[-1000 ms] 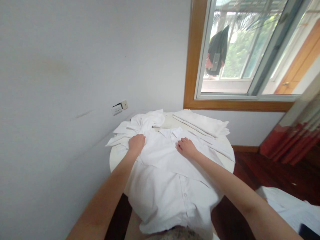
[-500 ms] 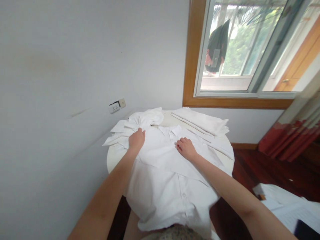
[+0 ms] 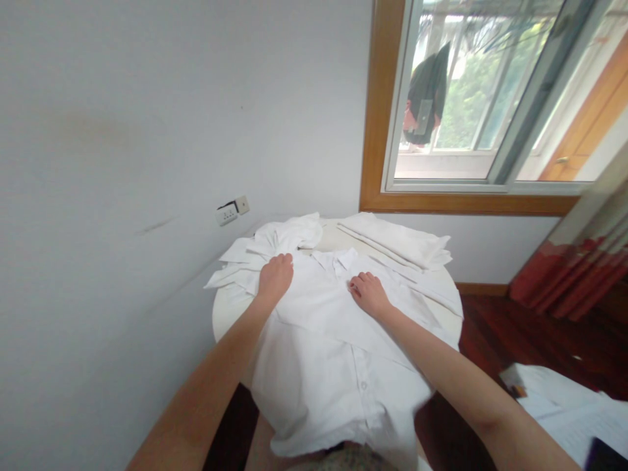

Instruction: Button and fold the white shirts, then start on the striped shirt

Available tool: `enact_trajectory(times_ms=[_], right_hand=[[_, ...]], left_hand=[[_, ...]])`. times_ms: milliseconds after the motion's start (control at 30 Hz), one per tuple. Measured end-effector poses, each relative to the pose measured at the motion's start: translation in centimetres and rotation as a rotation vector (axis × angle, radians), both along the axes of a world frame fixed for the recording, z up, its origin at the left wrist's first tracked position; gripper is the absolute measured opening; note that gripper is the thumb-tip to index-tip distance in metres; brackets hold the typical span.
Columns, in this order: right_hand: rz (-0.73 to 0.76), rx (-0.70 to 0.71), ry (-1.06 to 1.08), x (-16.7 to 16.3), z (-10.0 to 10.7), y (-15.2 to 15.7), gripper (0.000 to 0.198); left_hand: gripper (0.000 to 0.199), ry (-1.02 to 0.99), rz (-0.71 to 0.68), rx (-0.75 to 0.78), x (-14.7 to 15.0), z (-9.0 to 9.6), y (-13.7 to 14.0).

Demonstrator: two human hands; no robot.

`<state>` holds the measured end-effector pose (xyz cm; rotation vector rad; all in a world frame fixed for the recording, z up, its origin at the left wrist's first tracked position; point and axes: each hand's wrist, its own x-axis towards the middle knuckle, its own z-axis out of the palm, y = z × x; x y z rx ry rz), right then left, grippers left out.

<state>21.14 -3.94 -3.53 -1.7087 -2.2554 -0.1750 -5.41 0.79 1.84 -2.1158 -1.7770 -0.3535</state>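
A white button-up shirt (image 3: 314, 373) lies spread on the round table, its collar at the far side and its lower end hanging over the near edge. A diagonal fold of cloth crosses its middle. My left hand (image 3: 276, 278) rests on the shirt's left shoulder area, with its fingers laid forward on the fabric. On the right of the chest, below the collar, my right hand (image 3: 370, 294) lies with loosely bent fingers on the cloth. Neither hand visibly pinches the fabric, though the undersides of the fingers are hidden.
A crumpled white cloth (image 3: 289, 230) lies at the back left of the white table (image 3: 223, 320), and a folded white cloth (image 3: 392, 239) at the back right. Behind are a wall, a socket (image 3: 227, 214) and a window. White papers (image 3: 574, 412) show at lower right.
My left hand has slid slightly to the right over the shirt, and its fingers now lie flatter. My right hand stays nearly in place. The view has shifted slightly.
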Motion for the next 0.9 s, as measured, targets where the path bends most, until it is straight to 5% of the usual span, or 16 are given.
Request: enact_trajectory(times_ms=[133,267,400,900], right_hand=[[0.015,-0.021,-0.005,0.1,0.4,-0.1,0.027],[0.038,-0.033,-0.013,0.8,0.5,-0.1,0.030],[0.018,-0.172,-0.021,1.7,-0.3,0.0,0.053],[0.015,-0.268,-0.008,2.2,-1.1,-0.1,0.072]], left_hand=[[0.028,-0.020,-0.272,-0.106,1.1,-2.0,-0.6],[0.041,-0.027,-0.330,-0.202,0.5,-5.7,-0.6],[0.054,0.005,-0.328,-0.211,-0.5,-7.8,-0.1],[0.071,0.003,-0.337,-0.248,-0.5,-7.7,-0.1]])
